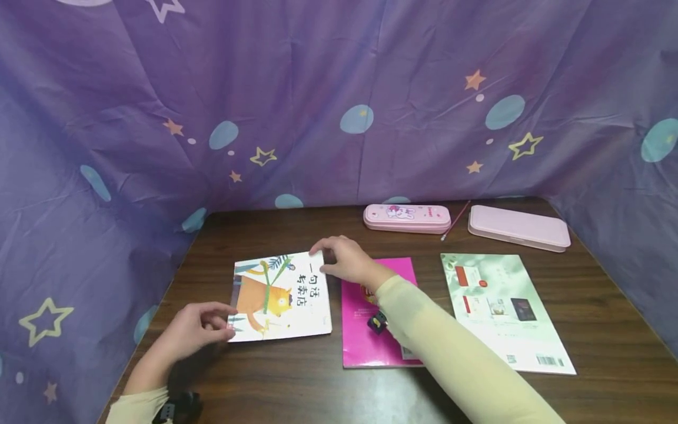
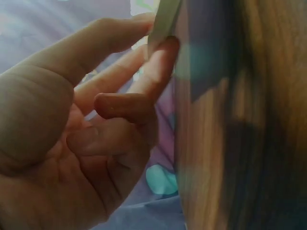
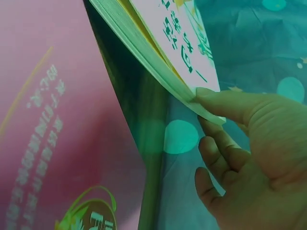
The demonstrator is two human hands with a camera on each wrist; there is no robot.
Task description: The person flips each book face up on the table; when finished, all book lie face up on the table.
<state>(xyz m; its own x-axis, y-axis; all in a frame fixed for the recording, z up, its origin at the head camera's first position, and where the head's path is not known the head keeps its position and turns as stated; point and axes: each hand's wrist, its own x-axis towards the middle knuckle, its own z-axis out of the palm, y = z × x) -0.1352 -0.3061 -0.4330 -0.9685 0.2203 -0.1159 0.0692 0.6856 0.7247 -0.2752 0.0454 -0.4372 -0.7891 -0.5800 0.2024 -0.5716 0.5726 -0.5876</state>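
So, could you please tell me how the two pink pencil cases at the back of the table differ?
The left pencil case bears a rabbit cartoon; the right pencil case is plain. The left lies square to the table's back edge, the right angled. Both are pink, long, closed and untouched by the hands.

The white picture book [image 1: 281,297] carried the vertical title "一句话专卖店" on its cover. A barcode stood on the green booklet [image 1: 505,309], digits unreadable. The pink book's [image 1: 371,330] print was too blurred.
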